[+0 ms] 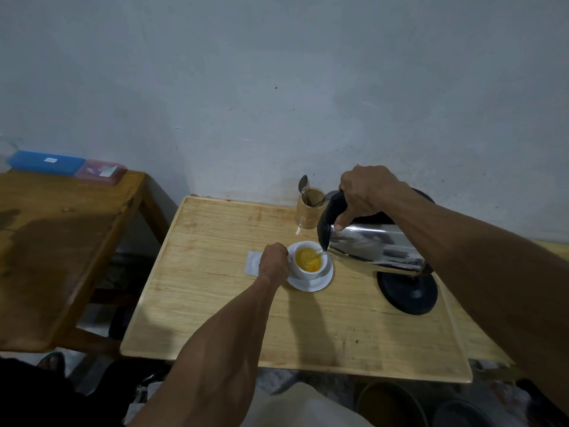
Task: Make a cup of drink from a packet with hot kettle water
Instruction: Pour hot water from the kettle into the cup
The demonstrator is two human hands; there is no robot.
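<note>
A pale wooden table (215, 303) stands against a blue-grey wall. From my remote seat I see the right hand (366, 192) closed around the black handle of a steel kettle (372, 248), tilted, water running into a white cup (308, 272) of yellow drink on its saucer (311, 285). The left hand (274, 263) is closed at the cup's side. A white packet (252, 263) lies just beside it.
</note>
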